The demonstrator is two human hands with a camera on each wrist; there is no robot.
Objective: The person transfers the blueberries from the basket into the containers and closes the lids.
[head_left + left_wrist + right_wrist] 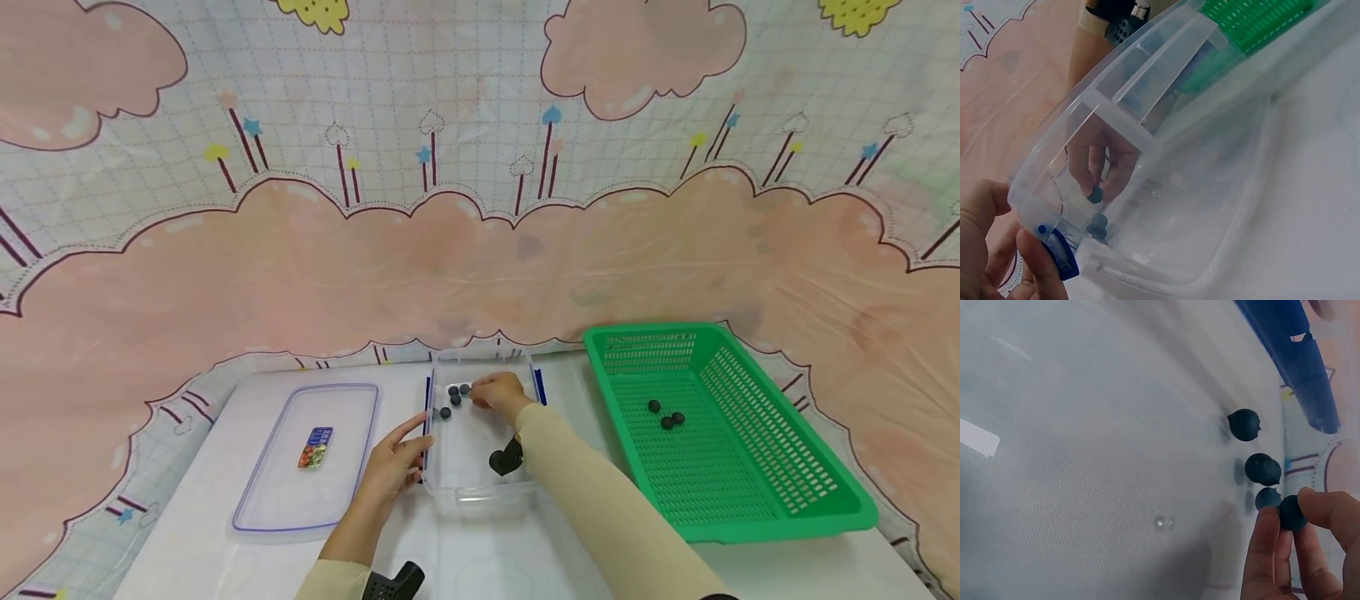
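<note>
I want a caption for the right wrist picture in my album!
Careful fingers: the right hand pinches one dark ball near other dark balls in a clear box.

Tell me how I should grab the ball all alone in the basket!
Pinch the ball round its middle, thumb one side, fingertips opposite. Coming from above is probably best: the basket is open on top with walls around. The ball is small and round, and apart from the other two, so fingers should fit.

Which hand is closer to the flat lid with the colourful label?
The left hand: it is just right of the lid, touching the clear box. The right hand is farther right, inside the box, pinching a dark ball.
</note>
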